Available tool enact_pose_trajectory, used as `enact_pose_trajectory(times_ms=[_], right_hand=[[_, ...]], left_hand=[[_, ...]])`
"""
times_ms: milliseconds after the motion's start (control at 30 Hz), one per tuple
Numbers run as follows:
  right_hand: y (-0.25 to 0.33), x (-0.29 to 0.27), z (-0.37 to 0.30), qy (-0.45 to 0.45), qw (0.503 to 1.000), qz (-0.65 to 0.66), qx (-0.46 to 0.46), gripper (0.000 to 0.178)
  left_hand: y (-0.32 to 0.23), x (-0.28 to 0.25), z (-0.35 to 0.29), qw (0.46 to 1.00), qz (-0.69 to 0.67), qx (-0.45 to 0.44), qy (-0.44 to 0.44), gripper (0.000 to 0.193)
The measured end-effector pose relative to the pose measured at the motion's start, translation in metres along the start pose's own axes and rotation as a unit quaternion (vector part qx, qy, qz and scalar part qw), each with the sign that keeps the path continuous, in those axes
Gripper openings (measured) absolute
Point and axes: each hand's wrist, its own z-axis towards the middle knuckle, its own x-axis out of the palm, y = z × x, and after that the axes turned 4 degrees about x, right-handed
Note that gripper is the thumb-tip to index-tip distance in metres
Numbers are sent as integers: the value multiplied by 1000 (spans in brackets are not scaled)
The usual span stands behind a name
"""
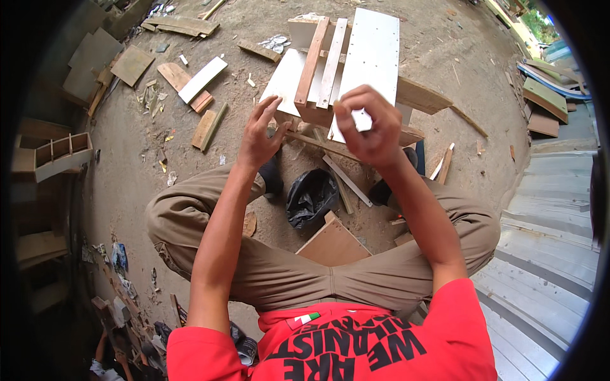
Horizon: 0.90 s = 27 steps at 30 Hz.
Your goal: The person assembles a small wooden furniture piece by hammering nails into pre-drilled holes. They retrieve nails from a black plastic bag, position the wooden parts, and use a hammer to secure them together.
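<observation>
Head camera: left hand spread, gripping nothing visible, and right hand curled, its hold unclear, face a wooden assembly; a knock could dislodge its brown slat, if unfastened.

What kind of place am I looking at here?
Probably a makeshift outdoor woodworking yard: bare dirt ground, scattered wood offcuts, and a nailed-looking structure of white boards and slats before the seated person.

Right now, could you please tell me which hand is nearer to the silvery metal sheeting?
Right. The right hand is raised to the left of the metal sheeting, clear of it; the left hand is farther left.
</observation>
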Motion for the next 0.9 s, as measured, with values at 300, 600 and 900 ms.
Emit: enact_pose_trajectory(times_ms=[300, 600, 900], right_hand=[[-80, 69, -242, 382, 877, -45, 287, 17], [-135, 73, -324, 437, 795, -67, 414, 21], [-138, 94, -350, 421, 754, -177, 473, 27]], left_hand=[[28, 48, -107, 889, -90, -293, 341, 19], [23, 151, -191, 845, 41, -391, 363, 42], [33, 164, -208, 824, 149, -365, 408, 52]])
